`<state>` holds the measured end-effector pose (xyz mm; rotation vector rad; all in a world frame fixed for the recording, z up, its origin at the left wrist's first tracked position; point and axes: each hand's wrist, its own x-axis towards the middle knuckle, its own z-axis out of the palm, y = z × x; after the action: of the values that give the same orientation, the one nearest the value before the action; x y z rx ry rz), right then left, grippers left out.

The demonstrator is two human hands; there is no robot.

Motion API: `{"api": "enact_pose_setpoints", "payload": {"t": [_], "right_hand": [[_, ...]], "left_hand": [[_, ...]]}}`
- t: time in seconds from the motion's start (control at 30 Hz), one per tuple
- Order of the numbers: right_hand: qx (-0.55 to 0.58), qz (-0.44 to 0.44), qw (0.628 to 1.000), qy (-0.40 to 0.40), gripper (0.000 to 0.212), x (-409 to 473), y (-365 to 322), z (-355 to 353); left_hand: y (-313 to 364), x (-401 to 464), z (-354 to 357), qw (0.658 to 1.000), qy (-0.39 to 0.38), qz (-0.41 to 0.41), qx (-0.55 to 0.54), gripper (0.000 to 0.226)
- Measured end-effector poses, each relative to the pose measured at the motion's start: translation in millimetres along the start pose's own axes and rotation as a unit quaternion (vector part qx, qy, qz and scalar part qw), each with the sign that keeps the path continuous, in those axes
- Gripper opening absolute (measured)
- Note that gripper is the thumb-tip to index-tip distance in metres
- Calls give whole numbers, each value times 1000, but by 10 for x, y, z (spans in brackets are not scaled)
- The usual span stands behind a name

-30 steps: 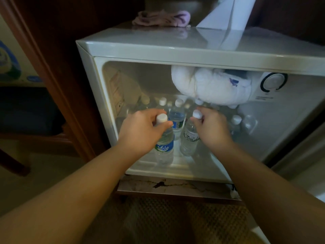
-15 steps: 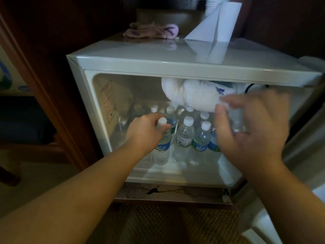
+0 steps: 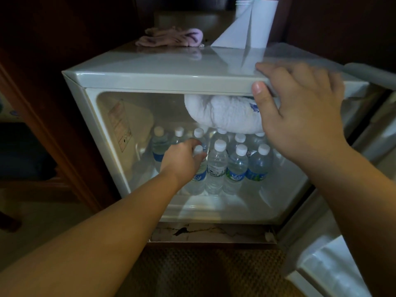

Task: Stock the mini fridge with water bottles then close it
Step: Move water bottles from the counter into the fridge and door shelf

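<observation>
- Two bare hands work at an open mini fridge [image 3: 150,80] that sits in a dark wooden cabinet.
- Inside, on the fridge floor, water bottles [image 3: 236,168] with white caps stand upright in close rows, front ones touching each other; more stand behind them toward the back wall.
- At the left end of the front row, the left hand [image 3: 182,160] reaches in and grips the front-left bottle [image 3: 198,179] just under its cap, fingers and thumb curled round its neck and shoulder. That bottle stands upright on the floor, touching the next bottle to its right.
- Higher up, the right hand [image 3: 300,112] is spread wide at the fridge's top front edge, holding nothing; its fingers lie over the top surface and the thumb points up against the front lip. The hand is motion-blurred, so whether it presses on the edge cannot be told.
- A lumpy white frosted mass [image 3: 222,116] hangs below the ceiling of the compartment, just above the rear bottles.
- On top of the fridge lie a pink cloth [image 3: 171,37] at the back and a white paper towel roll [image 3: 261,22] with a sheet hanging loose.
- The fridge door [image 3: 332,269] stands open at the lower right.
</observation>
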<state>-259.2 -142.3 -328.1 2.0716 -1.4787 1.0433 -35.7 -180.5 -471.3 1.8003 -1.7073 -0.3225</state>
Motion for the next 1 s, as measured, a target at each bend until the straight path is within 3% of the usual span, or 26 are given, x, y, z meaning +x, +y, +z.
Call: {"api": "enact_pose_setpoints", "payload": {"t": [0.23, 0.43, 0.67, 0.87, 1.0], "right_hand": [[-6, 6, 1000, 2, 48, -12, -32, -4], [6, 13, 1000, 4, 46, -4, -14, 7], [-15, 27, 999, -22, 45, -29, -59, -43], [9, 67, 988, -141, 47, 91, -156, -336], [9, 86, 944, -318, 57, 335, -228, -689]], "left_hand": [[-16, -24, -48, 1000, -12, 4, 17, 39], [70, -105, -86, 999, -32, 14, 28, 67], [388, -655, -744, 996, 42, 66, 37, 44], [929, -1048, -1687, 996, 76, 48, 9, 44], [1392, -1145, -2348, 997, 72, 20, 5, 49]]}}
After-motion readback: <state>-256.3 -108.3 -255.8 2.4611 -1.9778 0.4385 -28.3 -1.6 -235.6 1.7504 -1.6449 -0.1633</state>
